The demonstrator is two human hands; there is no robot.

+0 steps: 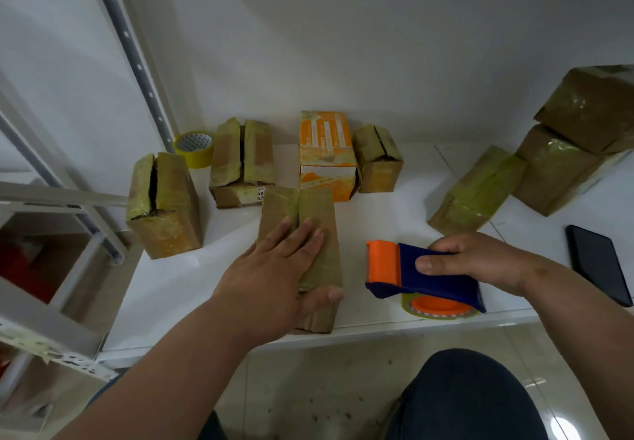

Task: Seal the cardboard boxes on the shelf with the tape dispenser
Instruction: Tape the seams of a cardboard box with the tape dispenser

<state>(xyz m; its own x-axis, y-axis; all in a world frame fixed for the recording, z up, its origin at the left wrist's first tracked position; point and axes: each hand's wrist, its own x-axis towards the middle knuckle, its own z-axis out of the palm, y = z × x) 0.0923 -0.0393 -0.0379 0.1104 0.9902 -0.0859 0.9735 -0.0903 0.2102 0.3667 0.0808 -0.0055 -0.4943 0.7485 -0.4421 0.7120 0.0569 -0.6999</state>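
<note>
— Where was the brown cardboard box (317, 234)?
— At the white shelf's (394, 230) front edge, flat under the left hand (274, 273), fingers straight, thumb over the near end.
— And the blue-and-orange tape dispenser (422, 276)?
— Right hand (480, 261) clasped it, just right of that box.
— Risk?
— The box overhung the edge, I think; pressing could tip it, or tape might miss the seam.
</note>
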